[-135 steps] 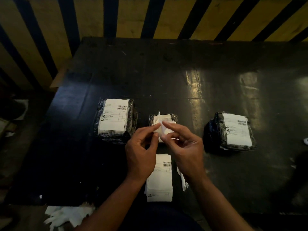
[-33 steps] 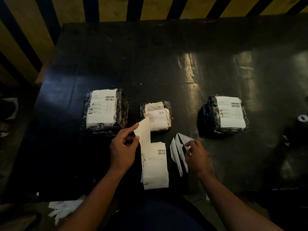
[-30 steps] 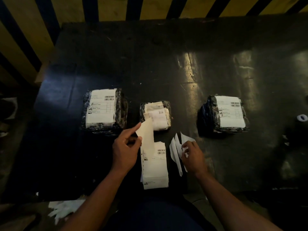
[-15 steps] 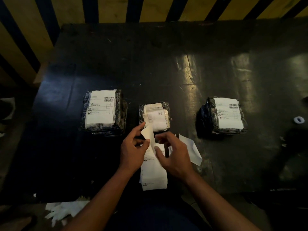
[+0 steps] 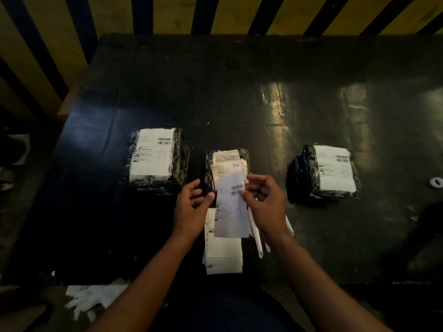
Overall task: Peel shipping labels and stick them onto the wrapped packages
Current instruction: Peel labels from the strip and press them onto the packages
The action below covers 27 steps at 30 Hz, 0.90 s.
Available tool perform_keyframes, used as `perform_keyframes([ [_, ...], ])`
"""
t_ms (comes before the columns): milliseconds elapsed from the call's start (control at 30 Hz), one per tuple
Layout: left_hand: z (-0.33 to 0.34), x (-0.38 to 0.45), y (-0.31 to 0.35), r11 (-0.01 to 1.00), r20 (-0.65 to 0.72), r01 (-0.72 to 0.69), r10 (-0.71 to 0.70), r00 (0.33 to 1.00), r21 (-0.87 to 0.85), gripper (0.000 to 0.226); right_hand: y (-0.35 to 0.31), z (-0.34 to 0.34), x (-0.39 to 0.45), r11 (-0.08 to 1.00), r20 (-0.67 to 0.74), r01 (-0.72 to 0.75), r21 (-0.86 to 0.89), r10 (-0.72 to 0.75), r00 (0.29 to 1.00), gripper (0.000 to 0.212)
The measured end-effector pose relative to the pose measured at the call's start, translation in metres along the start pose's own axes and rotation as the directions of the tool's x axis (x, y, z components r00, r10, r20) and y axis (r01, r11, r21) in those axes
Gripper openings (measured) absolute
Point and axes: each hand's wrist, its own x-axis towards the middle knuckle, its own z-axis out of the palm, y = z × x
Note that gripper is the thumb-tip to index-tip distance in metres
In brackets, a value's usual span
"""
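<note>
A white shipping label [image 5: 231, 207] with a barcode hangs flat above the label stack [image 5: 223, 256]. My right hand [image 5: 265, 204] pinches its upper right edge, and my left hand [image 5: 191, 207] touches its left edge with the thumb. Just beyond it lies the small wrapped package [image 5: 227, 164], whose top shows cream paper under the wrap. A wrapped package [image 5: 155, 159] on the left and another [image 5: 328, 172] on the right each carry a white label.
Peeled backing strips [image 5: 260, 243] lie to the right of the stack, partly under my right wrist. A small white ring [image 5: 435, 182] sits at the far right. White scraps [image 5: 93, 299] lie on the floor below the dark table [image 5: 239, 97]. A yellow-and-black striped wall stands behind.
My right hand left the backing strips and joined the left at the label. The label now faces up, printed side showing, held between both hands near the small package.
</note>
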Motion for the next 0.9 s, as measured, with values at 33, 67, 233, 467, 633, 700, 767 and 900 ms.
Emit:
perform_keyframes([
  [33,-0.001,0.003,0.001,0.995,0.061,0.088,-0.085,0.995,-0.048,0.054,-0.001,-0.004,0.004,0.997,-0.004,-0.047,0.069,0.048,0.999,0.033],
  [67,-0.002,0.004,0.003,0.978,0.136,0.177,-0.162,0.977,-0.113,0.053,-0.003,-0.007,0.008,0.986,0.003,-0.091,0.141,0.092,0.996,0.032],
  [233,-0.002,0.009,0.008,0.916,0.269,0.248,-0.164,0.949,-0.316,0.045,-0.007,-0.017,0.02,0.959,0.032,-0.157,0.234,0.154,0.988,0.027],
  [467,0.01,0.011,0.011,0.989,0.064,-0.085,0.093,0.994,-0.124,0.047,0.008,-0.017,0.028,0.981,0.001,0.056,-0.185,-0.057,0.998,0.023],
  [633,0.013,0.018,0.007,0.988,0.024,-0.142,0.144,0.989,-0.055,0.036,0.022,-0.014,0.034,0.962,0.025,0.09,-0.257,-0.087,0.996,0.029],
  [700,0.015,0.023,0.004,0.987,0.011,-0.162,0.163,0.987,-0.011,0.03,0.024,-0.013,0.038,0.944,0.042,0.121,-0.307,-0.113,0.993,0.031],
  [767,0.017,0.03,0.0,0.981,0.012,-0.184,0.183,0.983,0.062,0.023,0.026,-0.013,0.043,0.922,0.067,0.153,-0.356,-0.138,0.988,0.033],
  [900,0.025,0.045,-0.006,0.973,0.025,-0.177,0.176,0.984,0.146,0.02,0.029,-0.012,0.059,0.893,0.123,0.18,-0.413,-0.141,0.982,0.038],
])
